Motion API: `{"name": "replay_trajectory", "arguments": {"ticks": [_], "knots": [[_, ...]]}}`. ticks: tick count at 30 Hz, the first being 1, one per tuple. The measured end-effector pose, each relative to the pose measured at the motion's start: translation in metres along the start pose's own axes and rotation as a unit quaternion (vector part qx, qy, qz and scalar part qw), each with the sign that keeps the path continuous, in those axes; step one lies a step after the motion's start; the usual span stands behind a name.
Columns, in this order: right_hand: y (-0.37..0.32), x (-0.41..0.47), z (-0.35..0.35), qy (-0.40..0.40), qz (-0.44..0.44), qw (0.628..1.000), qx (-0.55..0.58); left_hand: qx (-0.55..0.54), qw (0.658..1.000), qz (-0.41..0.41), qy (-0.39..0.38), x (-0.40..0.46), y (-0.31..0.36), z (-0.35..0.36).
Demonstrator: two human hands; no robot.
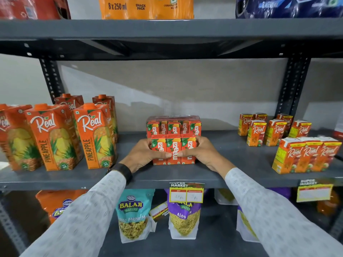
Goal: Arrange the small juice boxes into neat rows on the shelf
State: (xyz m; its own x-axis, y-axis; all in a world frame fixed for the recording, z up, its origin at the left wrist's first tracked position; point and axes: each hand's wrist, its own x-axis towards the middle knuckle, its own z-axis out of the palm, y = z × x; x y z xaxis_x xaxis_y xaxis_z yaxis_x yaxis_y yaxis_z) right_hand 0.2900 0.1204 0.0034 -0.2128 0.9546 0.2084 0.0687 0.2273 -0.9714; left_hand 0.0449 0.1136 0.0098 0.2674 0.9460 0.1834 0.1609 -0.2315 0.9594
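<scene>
boxes [173, 149] near shelf [167, 175] edge | both hands clasp | sides open

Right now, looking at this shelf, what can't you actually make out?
- Head view: how many Maaza boxes stand behind the front row of three; the row and plastic wrap hide them.
- Price tag handwriting: too small.
- Large Real carton at left: cut off by the edge.
- Blue pack up top: cropped, blurred.

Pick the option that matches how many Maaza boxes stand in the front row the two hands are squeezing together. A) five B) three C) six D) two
B: the left hand and right hand press in from either side on a front row of Maaza boxes that shows three upright fronts side by side on the shelf, ahead of the wrapped Maaza pack.
</scene>
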Motion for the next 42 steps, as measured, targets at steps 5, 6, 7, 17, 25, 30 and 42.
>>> {"name": "replay_trajectory", "arguments": {"ticks": [5, 6, 7, 17, 25, 30, 42], "knots": [[-0.002, -0.017, -0.001, -0.001, -0.010, 1.000, -0.005, 0.000, 1.000, 0.004, -0.017, -0.015, 0.003, 0.003], [-0.004, -0.017, -0.002, -0.003, -0.015, 1.000, -0.005, 0.002, 1.000, 0.005, -0.020, -0.015, 0.005, 0.004], [-0.007, -0.035, 0.000, -0.010, -0.012, 1.000, -0.002, 0.010, 1.000, 0.000, -0.023, -0.034, 0.011, 0.009], [-0.013, -0.056, 0.006, 0.000, -0.011, 1.000, -0.006, 0.023, 0.999, -0.011, -0.024, -0.053, 0.021, 0.014], [-0.015, -0.063, 0.009, 0.006, -0.013, 1.000, -0.010, 0.010, 0.999, -0.021, -0.027, -0.056, 0.022, 0.015], [-0.011, -0.063, 0.011, 0.009, -0.013, 1.000, -0.013, 0.008, 1.000, -0.017, -0.020, -0.058, 0.021, 0.017], [-0.019, -0.076, 0.008, 0.028, -0.016, 0.999, 0.039, 0.042, 0.999, 0.015, 0.011, -0.085, 0.028, 0.026]]}}
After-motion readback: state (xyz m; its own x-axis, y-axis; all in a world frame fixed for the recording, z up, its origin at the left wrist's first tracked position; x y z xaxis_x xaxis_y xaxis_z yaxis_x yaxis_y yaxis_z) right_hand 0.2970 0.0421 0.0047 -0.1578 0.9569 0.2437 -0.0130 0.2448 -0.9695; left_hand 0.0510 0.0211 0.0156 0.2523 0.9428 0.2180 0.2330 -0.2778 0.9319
